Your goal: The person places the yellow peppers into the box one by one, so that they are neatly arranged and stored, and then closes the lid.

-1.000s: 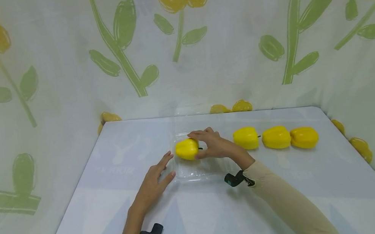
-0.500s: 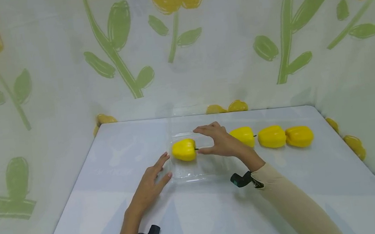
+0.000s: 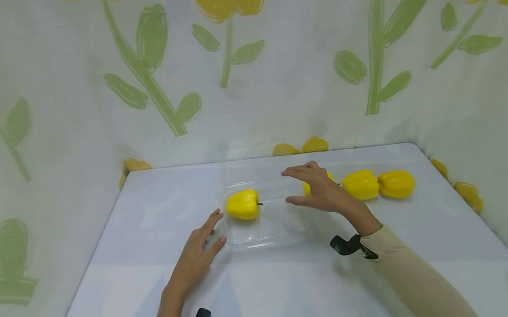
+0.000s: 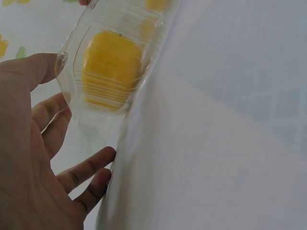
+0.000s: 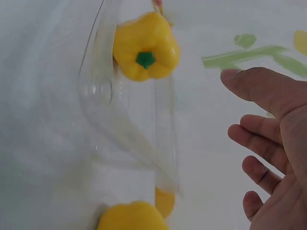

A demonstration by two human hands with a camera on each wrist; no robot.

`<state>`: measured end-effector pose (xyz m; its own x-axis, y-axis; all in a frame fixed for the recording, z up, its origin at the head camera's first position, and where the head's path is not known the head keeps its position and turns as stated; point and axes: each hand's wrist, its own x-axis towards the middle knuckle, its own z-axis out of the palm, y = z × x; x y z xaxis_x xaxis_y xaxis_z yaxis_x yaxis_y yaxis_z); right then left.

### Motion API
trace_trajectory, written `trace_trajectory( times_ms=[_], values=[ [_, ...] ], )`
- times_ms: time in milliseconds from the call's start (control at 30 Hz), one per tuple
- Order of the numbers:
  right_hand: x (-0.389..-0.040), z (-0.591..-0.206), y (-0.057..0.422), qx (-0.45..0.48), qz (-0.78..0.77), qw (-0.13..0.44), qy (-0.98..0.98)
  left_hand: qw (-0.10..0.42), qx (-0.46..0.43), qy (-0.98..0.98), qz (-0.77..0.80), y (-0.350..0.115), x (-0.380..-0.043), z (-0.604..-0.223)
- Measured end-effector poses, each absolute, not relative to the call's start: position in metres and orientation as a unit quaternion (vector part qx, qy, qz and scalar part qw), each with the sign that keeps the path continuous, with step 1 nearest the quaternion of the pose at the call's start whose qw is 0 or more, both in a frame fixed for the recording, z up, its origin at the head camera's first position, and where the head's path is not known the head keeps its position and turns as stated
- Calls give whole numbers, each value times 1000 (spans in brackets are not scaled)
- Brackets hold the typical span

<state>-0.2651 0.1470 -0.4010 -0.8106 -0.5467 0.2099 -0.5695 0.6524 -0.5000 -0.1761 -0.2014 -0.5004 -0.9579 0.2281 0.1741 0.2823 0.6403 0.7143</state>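
Note:
A yellow bell pepper (image 3: 243, 205) with a green stem lies on its side at the left of a clear plastic clamshell box (image 3: 272, 240), whose lid is raised at the back. My left hand (image 3: 193, 258) is at the box's left edge. In the left wrist view its thumb (image 4: 45, 67) and a fingertip are at the clear rim, fingers fairly straight. My right hand (image 3: 319, 187) hovers over the box's right side, thumb and fingers spread, holding nothing. Behind it, another yellow bell pepper (image 3: 306, 188) on the table is partly hidden.
Two more yellow bell peppers, one (image 3: 360, 185) and another (image 3: 396, 184), sit in a row to the right of the box. The white table (image 3: 268, 296) meets a flower-printed curtain (image 3: 275, 99) along its back and sides.
My right hand has let go of the pepper in the box and moved right, toward the row of peppers. The left hand stays by the box's left edge. The head view has shifted slightly.

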Motion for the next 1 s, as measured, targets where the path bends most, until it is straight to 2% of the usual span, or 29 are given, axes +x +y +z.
trace_trajectory(
  times_ms=[1000],
  values=[
    [-250, -399, 243, 221, 238, 65, -943, 43, -142, -906, -396, -202, -176, -507]
  ],
)
